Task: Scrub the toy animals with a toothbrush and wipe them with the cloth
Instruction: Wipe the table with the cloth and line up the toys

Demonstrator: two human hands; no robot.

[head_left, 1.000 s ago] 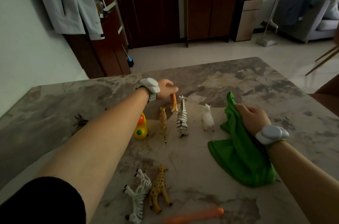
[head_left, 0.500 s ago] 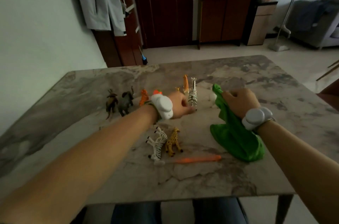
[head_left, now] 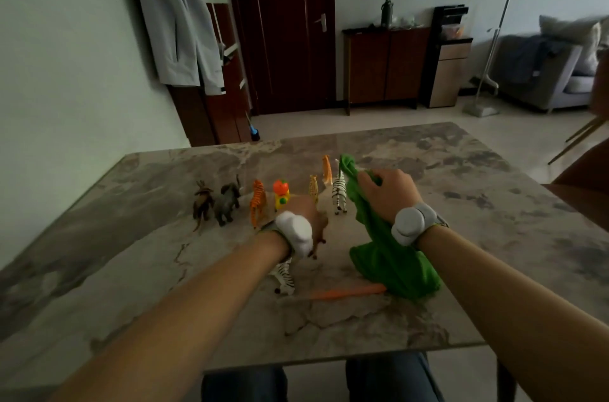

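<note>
While both forearms reach out over the marble table [head_left: 461, 319], nearest item is the orange toothbrush [head_left: 346, 292], flat on the top, its right end against the heaped lower part of the green cloth [head_left: 395, 266]. Lying zebra [head_left: 286, 278] sits just left of the brush, partly under the left wrist. Left hand [head_left: 304, 209] is closed round a tan toy animal [head_left: 320, 235], lifted off the surface; only its legs and some body show below the hand, species unclear. Right hand [head_left: 390, 190] grips the cloth's upper end in a fist, the rest hanging down to the table. White wrist units on both arms [head_left: 410, 223]. Behind the hands, a row of standing toys, left to right: dark horned animal [head_left: 202, 204], grey elephant [head_left: 229, 200], tiger [head_left: 258, 200], yellow-and-orange toy [head_left: 281, 195], spotted cat [head_left: 313, 187], standing zebra [head_left: 339, 194] just beside the cloth. Small orange animal [head_left: 326, 169] stands farthest back.
</note>
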